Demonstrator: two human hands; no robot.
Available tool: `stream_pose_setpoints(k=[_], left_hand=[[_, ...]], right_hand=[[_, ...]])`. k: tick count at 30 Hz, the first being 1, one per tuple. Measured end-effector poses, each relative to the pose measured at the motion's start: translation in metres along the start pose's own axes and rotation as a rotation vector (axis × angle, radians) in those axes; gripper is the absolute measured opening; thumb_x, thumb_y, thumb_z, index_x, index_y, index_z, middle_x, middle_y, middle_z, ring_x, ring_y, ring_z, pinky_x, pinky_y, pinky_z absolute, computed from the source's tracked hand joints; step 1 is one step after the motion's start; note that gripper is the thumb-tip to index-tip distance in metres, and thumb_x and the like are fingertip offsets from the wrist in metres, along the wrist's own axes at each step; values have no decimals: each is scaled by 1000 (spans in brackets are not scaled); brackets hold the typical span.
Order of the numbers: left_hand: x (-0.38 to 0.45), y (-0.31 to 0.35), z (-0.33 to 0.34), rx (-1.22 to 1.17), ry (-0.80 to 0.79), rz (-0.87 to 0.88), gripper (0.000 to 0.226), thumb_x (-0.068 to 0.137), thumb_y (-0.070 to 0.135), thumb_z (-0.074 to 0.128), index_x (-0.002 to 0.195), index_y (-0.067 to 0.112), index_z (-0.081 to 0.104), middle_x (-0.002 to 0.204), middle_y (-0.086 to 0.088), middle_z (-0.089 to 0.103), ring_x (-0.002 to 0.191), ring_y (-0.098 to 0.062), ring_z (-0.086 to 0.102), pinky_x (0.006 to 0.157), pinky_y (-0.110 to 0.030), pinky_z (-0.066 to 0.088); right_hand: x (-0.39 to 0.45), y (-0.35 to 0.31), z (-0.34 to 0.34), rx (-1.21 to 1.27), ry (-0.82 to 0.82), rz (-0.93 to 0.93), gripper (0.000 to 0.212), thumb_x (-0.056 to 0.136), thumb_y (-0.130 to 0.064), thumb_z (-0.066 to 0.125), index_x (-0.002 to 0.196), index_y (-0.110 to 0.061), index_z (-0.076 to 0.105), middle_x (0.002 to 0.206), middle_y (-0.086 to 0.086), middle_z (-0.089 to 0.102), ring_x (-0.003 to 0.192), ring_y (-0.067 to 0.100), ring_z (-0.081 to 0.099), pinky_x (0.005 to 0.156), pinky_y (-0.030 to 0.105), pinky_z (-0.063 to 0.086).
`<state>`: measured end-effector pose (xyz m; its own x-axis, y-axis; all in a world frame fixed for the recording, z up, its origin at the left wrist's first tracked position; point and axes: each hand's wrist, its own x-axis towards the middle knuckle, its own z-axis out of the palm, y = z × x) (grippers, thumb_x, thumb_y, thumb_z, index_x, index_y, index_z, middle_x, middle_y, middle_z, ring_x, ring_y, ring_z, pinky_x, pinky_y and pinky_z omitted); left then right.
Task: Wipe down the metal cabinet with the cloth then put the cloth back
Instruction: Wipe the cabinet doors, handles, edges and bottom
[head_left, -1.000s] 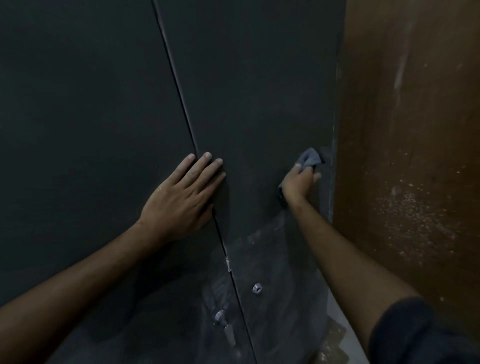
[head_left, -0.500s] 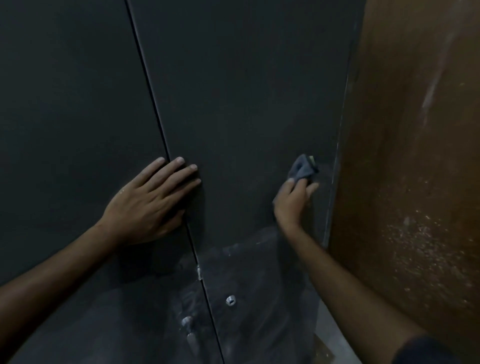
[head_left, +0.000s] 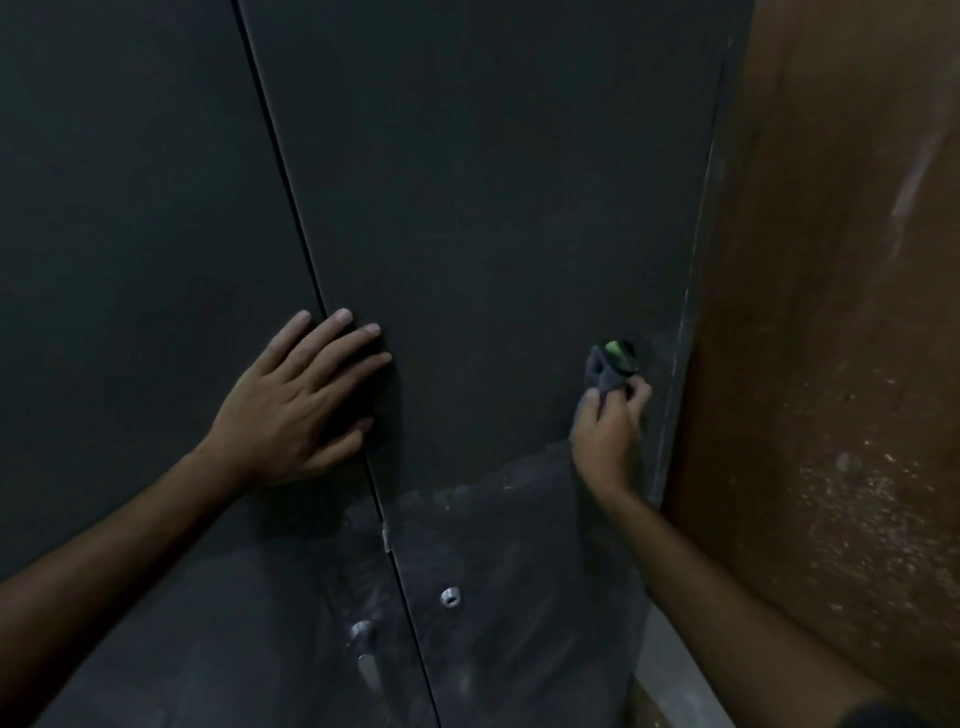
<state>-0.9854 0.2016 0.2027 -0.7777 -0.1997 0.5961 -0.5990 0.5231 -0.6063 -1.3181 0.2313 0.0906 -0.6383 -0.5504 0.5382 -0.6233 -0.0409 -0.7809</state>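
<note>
Your right hand (head_left: 608, 431) holds the bunched cloth (head_left: 605, 371), fingers curled round it, pressing it against the right door of the metal cabinet (head_left: 493, 208), near that door's right edge and the brown wall (head_left: 831, 312). Keep the cloth flat on the panel and work in overlapping passes; the dusty film lower down looks unwiped. Your left hand (head_left: 296, 405) lies flat, fingers spread, across the seam between the doors, bracing them. Both arms reach forward.

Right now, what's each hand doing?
Left hand: open, flat across the cabinet door seam.
Right hand: gripping the cloth.
</note>
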Motion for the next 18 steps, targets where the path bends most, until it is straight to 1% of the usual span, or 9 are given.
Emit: stream_pose_setpoints(k=[3, 4, 6, 9, 10, 12, 14, 16, 18], left_hand=[[0, 0, 1, 27, 6, -10, 66, 95, 52, 51, 148, 12, 51, 161, -12, 36, 153, -31, 25, 125, -53, 17], [0, 2, 2, 35, 13, -26, 65, 96, 52, 51, 146, 12, 53, 160, -12, 37, 153, -31, 25, 125, -53, 17], [1, 15, 6, 30, 45, -106, 62, 96, 51, 52, 143, 11, 56, 159, -13, 40, 152, -33, 26, 124, -57, 16], [2, 48, 14, -26, 105, -258, 59, 93, 47, 58, 137, 7, 60, 156, -17, 41, 151, -37, 27, 121, -62, 18], [1, 60, 17, -52, 125, -270, 58, 92, 45, 59, 136, 7, 61, 155, -19, 42, 151, -38, 28, 121, -62, 19], [-3, 84, 27, -112, 152, -239, 56, 92, 42, 59, 134, 6, 63, 153, -20, 44, 149, -38, 32, 121, -59, 22], [-11, 111, 40, -165, 136, -205, 53, 92, 41, 58, 132, 6, 64, 152, -19, 46, 148, -37, 34, 122, -56, 25], [-17, 137, 56, -195, 115, -202, 52, 93, 39, 57, 132, 6, 64, 152, -18, 46, 147, -35, 35, 122, -53, 25], [-21, 155, 72, -193, 107, -243, 53, 93, 39, 55, 133, 5, 63, 153, -17, 45, 148, -34, 34, 123, -51, 23]], right_hand=[[45, -6, -12, 26, 121, 272, 33, 106, -25, 40, 114, 2, 58, 152, 21, 29, 115, 32, 54, 99, 35, 42], [52, -12, -14, 5, 152, 264, 33, 106, -25, 40, 113, 1, 58, 150, 21, 31, 115, 30, 53, 99, 33, 41], [43, -16, -9, -52, 150, 55, 32, 106, -24, 42, 109, 3, 59, 147, 19, 35, 108, 27, 54, 90, 29, 40], [13, 12, -6, -60, -30, -206, 30, 105, -23, 46, 97, 3, 59, 144, 8, 35, 91, 23, 56, 78, 29, 42], [13, 26, -8, -59, -34, -193, 31, 104, -23, 46, 96, 3, 59, 143, 8, 35, 91, 26, 57, 79, 29, 42], [37, 33, -16, -31, 107, -33, 31, 104, -21, 45, 103, 6, 61, 144, 15, 37, 104, 34, 55, 86, 25, 35], [69, 28, -25, -30, 245, 112, 30, 104, -17, 46, 113, 8, 60, 143, 21, 38, 117, 33, 47, 87, 16, 24], [83, 25, -23, -30, 274, 23, 27, 102, -16, 47, 109, 7, 61, 139, 21, 41, 117, 33, 47, 91, 18, 25], [74, 43, -16, -75, 194, -230, 25, 100, -15, 51, 109, 6, 61, 134, 20, 44, 115, 31, 47, 96, 25, 31]])
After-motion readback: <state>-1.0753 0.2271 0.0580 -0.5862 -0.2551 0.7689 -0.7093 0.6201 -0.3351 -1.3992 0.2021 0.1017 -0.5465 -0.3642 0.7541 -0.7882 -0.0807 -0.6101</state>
